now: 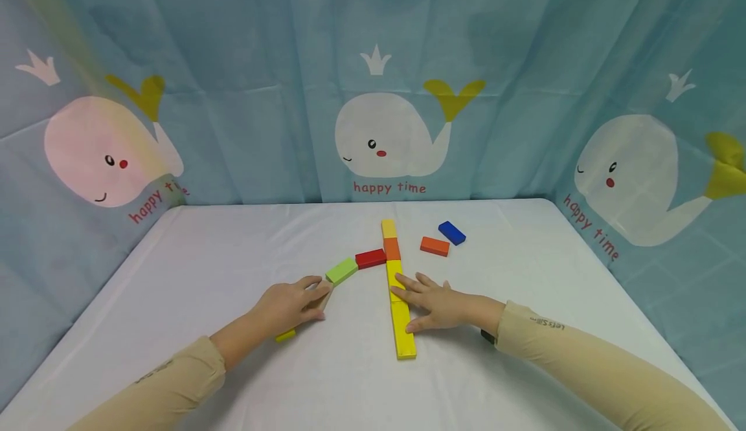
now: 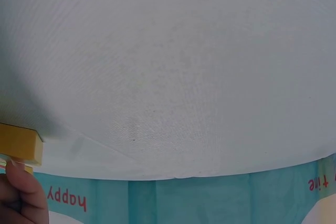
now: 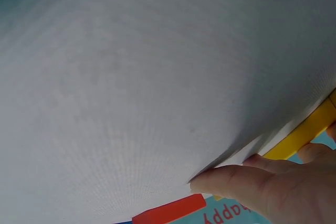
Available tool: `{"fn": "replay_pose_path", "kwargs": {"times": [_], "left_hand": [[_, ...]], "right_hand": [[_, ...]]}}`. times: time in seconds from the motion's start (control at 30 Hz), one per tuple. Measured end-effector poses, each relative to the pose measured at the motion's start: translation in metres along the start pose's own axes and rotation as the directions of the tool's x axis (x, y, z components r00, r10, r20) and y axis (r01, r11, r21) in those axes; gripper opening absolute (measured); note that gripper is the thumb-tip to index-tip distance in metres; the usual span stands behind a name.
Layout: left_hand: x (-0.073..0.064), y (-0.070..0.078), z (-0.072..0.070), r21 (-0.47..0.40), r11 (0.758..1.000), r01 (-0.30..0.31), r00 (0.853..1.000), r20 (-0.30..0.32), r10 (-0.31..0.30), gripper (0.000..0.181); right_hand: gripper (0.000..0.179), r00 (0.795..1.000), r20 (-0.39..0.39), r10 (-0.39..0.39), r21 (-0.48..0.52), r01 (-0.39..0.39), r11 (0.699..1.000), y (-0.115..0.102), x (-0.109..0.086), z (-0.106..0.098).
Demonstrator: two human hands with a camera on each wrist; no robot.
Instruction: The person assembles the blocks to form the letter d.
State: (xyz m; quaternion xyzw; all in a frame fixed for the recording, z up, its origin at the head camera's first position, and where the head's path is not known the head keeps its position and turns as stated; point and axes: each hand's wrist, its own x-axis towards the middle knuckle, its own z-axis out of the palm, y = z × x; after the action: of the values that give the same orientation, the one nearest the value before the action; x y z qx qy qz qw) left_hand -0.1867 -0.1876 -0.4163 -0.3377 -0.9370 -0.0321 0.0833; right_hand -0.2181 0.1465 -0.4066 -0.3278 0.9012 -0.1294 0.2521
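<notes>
In the head view my left hand (image 1: 288, 305) pinches a pale tan block (image 1: 327, 296), mostly hidden by the fingers, at the lower end of a light green block (image 1: 341, 271). A red block (image 1: 370, 259) continues that slanting line to a straight row. The row has a pale yellow block (image 1: 388, 228), an orange block (image 1: 392, 249) and yellow blocks (image 1: 403, 334). My right hand (image 1: 437, 303) rests against the yellow blocks with its fingers spread. Below the left hand lies another yellow block (image 1: 285, 335), partly hidden; a yellow block (image 2: 18, 144) also shows in the left wrist view.
A loose orange block (image 1: 434, 246) and a blue block (image 1: 452, 233) lie right of the row's far end. A small dark object (image 1: 487, 336) shows beneath the right wrist. White cloth (image 1: 233, 250) covers the table, with a whale-print curtain (image 1: 262, 133) around it.
</notes>
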Motion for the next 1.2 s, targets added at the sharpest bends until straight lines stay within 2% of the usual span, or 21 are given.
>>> {"fn": "replay_pose_path", "kwargs": {"times": [0.2,0.47,1.0,1.2], "left_hand": [[0.0021,0.0014,-0.0033,-0.014,0.999,0.031,0.998,0.048,-0.03,0.052],[0.0029,0.0007,-0.0035,0.003,0.999,0.034,0.996,0.081,-0.035,0.054],[0.0021,0.0012,-0.0008,0.009,1.0,0.0,1.0,0.017,-0.001,0.051],[0.0014,0.001,0.0002,0.01,1.0,-0.005,1.0,0.013,0.005,0.05]], "right_hand": [[0.079,1.0,-0.002,0.004,0.004,-0.004,1.0,0.0007,0.0005,0.0],[0.078,1.0,-0.003,0.011,-0.005,-0.011,1.0,-0.0005,0.0002,-0.0006],[0.079,1.0,-0.012,0.01,-0.001,-0.01,1.0,-0.0003,-0.0005,0.0008],[0.079,1.0,-0.014,0.006,0.005,-0.006,1.0,-0.0002,0.0003,0.0013]]}}
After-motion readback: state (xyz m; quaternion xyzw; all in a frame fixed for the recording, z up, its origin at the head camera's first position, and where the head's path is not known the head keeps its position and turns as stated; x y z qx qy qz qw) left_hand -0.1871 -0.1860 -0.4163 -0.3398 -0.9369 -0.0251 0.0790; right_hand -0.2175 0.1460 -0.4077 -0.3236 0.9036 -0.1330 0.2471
